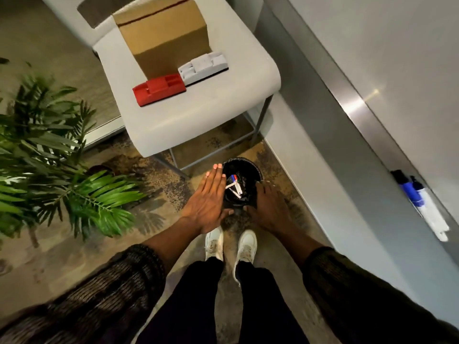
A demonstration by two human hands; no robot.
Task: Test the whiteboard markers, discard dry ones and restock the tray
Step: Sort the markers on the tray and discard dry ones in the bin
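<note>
A small black bin [248, 167] stands on the floor in front of my feet, with several markers [234, 186] lying inside it. My left hand [207, 202] lies flat with straight fingers against the bin's left side. My right hand [268, 207] wraps its fingers round the bin's right side and near rim. On the metal whiteboard tray [367, 115] at the right lie two markers with blue and black parts [419, 202]. A red eraser [159, 91] and a white eraser [203, 68] sit on a white chair.
The white chair [198, 115] stands just beyond the bin and carries a cardboard box [164, 38]. A leafy potted plant [49, 157] fills the left. The whiteboard [397, 45] and grey wall run along the right. My white shoes [231, 242] stand close behind the bin.
</note>
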